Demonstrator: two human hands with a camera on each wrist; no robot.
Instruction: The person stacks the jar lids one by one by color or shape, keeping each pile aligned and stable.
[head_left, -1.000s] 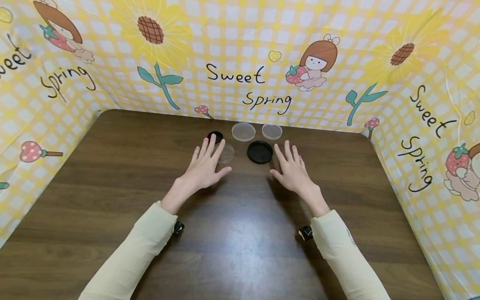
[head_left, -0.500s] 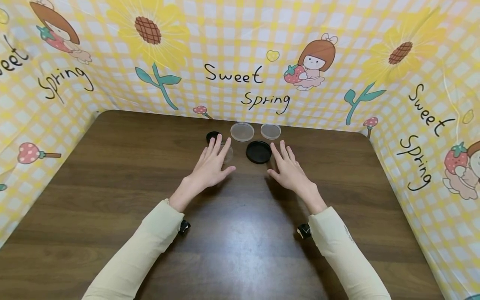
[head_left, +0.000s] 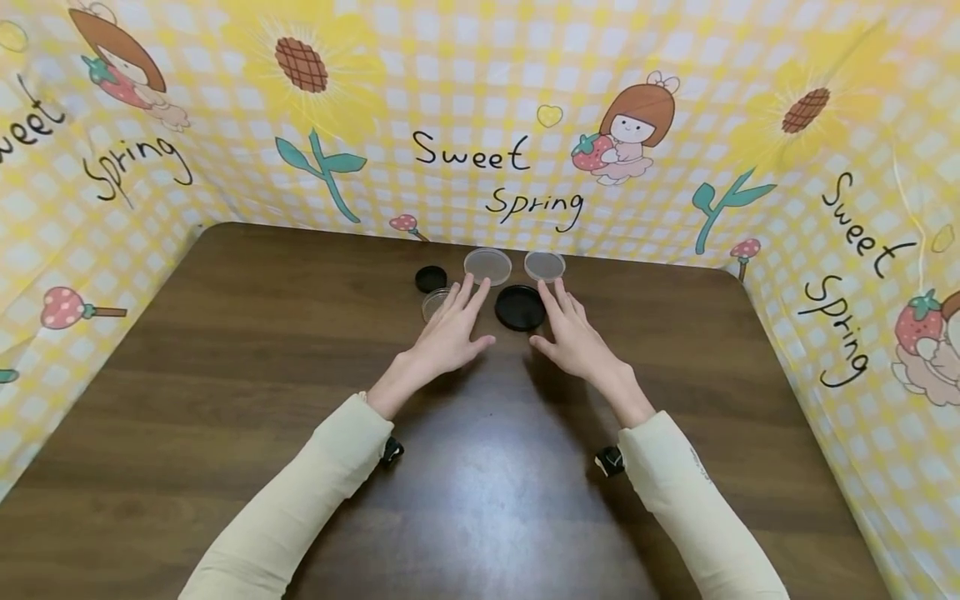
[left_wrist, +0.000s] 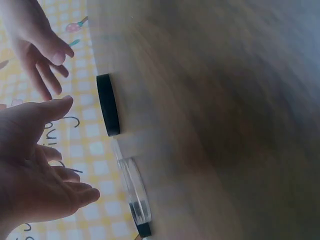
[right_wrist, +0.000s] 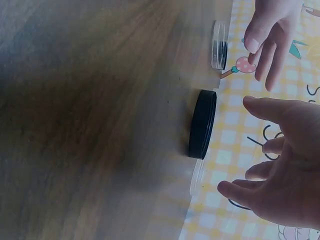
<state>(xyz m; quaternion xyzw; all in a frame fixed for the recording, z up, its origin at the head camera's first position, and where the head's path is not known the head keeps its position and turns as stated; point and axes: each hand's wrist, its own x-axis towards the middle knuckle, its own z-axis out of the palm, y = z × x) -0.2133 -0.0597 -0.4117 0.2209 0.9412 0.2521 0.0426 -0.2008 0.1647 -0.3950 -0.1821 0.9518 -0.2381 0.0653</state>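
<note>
Table (head_left: 495, 500), dark wood-grain, near stretch glossy; smoothness likely to let light pieces skid under a glancing push

Grip of left hand (head_left: 447, 340): fingers extended, slightly apart, thumb splayed wide, nothing held; poised above the table, clear of contact in the left wrist view

Grip of right hand (head_left: 580, 344): likewise spread and bare; fingertips over the right edge of the large black disc (head_left: 517, 310) from the head view, apart from it in the wrist view

Large black disc: lying flat between both sets of fingertips; low rim, so a shallow pinch liable to slip; crowding of fingers another hazard

Clear dish (head_left: 432, 306), partly hidden beneath left fingers; misjudged depth or an accidental nudge plausible, owing to transparency

Small black disc (head_left: 431, 279), just beyond the clear dish; contact between the two impossible to tell; possible knock-on shove from one to the other

Left rear clear disc (head_left: 487, 265) and right rear clear disc (head_left: 545, 266), flat near the far edge; overreach likely to drive either against the patterned cloth (head_left: 465, 83)
</note>
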